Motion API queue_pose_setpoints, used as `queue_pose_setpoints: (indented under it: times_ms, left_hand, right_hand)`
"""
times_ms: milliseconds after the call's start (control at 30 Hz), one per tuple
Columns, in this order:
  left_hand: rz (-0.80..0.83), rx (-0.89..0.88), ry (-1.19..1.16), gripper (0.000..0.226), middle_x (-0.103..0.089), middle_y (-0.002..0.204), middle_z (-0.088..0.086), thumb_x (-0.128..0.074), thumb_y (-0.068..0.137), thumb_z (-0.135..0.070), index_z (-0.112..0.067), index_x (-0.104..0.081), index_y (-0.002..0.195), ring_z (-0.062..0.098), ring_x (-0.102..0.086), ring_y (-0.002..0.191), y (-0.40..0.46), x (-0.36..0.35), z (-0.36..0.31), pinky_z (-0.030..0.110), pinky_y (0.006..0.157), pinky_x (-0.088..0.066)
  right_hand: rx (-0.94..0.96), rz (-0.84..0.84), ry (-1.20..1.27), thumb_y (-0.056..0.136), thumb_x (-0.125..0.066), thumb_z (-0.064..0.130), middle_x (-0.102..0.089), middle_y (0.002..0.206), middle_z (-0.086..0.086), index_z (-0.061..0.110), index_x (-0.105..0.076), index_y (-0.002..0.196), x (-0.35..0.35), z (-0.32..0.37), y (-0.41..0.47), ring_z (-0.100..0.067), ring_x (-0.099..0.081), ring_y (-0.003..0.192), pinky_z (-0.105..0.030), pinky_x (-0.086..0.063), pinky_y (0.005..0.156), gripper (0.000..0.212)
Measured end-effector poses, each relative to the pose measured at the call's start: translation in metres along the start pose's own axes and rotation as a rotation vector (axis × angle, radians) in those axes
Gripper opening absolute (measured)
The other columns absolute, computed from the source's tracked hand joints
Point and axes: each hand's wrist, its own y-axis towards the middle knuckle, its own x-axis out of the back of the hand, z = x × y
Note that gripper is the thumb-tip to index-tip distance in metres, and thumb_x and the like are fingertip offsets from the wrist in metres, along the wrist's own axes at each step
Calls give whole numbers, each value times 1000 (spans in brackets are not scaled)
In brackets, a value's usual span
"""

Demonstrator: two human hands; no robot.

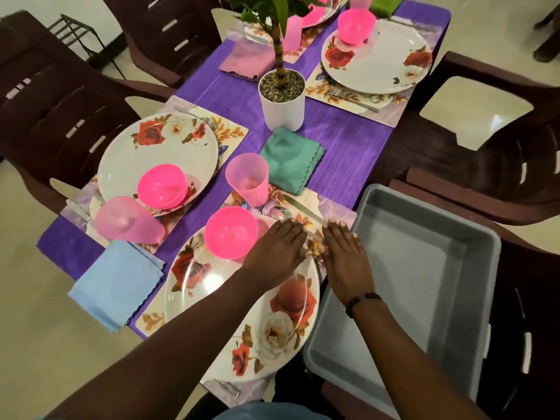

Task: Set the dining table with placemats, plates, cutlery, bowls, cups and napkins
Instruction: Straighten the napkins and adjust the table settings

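Both grips lie open: our left hand (274, 251) and right hand (345, 257) flatten the knife (303, 212); a nudge toward eleven o'clock could topple the cup (248, 183).

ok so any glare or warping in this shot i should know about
Head view: ceiling light glares off the near floral plate, washing out its pattern beside the left hand; wide-angle distortion bows the grey tub and the chairs at the edges; the tipped pink cup looks slightly soft; the right hand is sharp.

Head-worn view, steeply down, close over the table (348, 140)
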Motion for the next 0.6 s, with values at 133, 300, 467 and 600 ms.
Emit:
queue_pose_setpoints:
  times_ms: [133,300,467,600]
  left_hand:
    - [-5,18,-12,53,-57,138,15,-31,103,-39,-5,-57,134,31,-50,132,-2,2,0,44,113,-37]
    - [1,40,-34,57,-53,144,14,-25,104,-42,-7,-53,139,30,-45,137,-6,5,-2,44,116,-33]
    - [-10,93,-80,55,-45,150,13,-27,104,-41,-9,-46,145,28,-38,142,-6,11,-1,44,118,-28]
    - [-17,121,-95,58,-45,150,12,-21,103,-42,-10,-46,145,28,-38,142,-6,16,-2,44,118,-28]
  right_hand:
    - [29,29,-15,100,-21,45,-36,152,-5,14,-40,146,0,3,3,-24,-29,143,-34,-11,115,59]
    - [34,30,-12,99,-29,46,-39,150,-6,14,-44,144,2,6,2,-26,-32,142,-37,-10,114,57]
    - [42,-12,-18,104,-33,41,-24,156,-1,19,-35,149,11,8,18,-23,-19,147,-34,-5,115,51]
    - [58,21,-56,104,-29,38,-21,159,-1,19,-28,152,23,14,43,-21,-9,149,-32,5,114,51]
